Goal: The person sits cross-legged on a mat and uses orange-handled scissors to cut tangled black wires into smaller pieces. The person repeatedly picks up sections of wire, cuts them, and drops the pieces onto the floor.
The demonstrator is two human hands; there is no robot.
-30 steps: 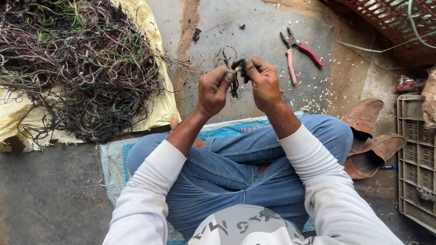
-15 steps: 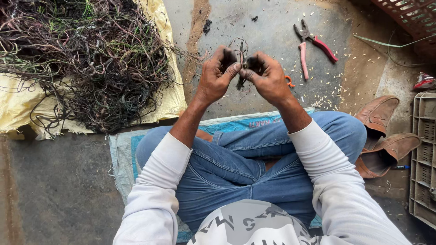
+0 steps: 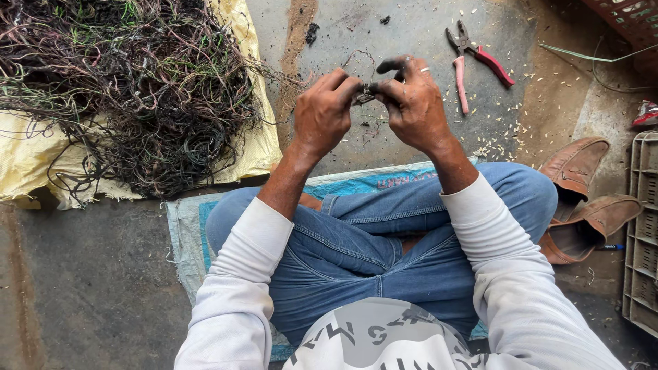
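Bare concrete floor [image 3: 384,34] is lying under me while I am sitting cross-legged on a woven mat [image 3: 181,233]. My left hand [image 3: 325,113] and my right hand [image 3: 415,103] are meeting in front of me, fingertips pressed together and pinching a small dark bit of wire [image 3: 363,94] between them, up off the floor. A thin loop of that wire is curling up at twelve o'clock from my fingers. At about one o'clock from my hands, near them, pink-handled pliers [image 3: 473,58] are lying on the floor. At ten o'clock, a big tangled heap of wires [image 3: 130,89] is resting on a yellow sack [image 3: 27,164]. At four o'clock, just beside my right knee, brown shoes [image 3: 582,199] are sitting, with a grey crate [image 3: 641,233] beyond them.
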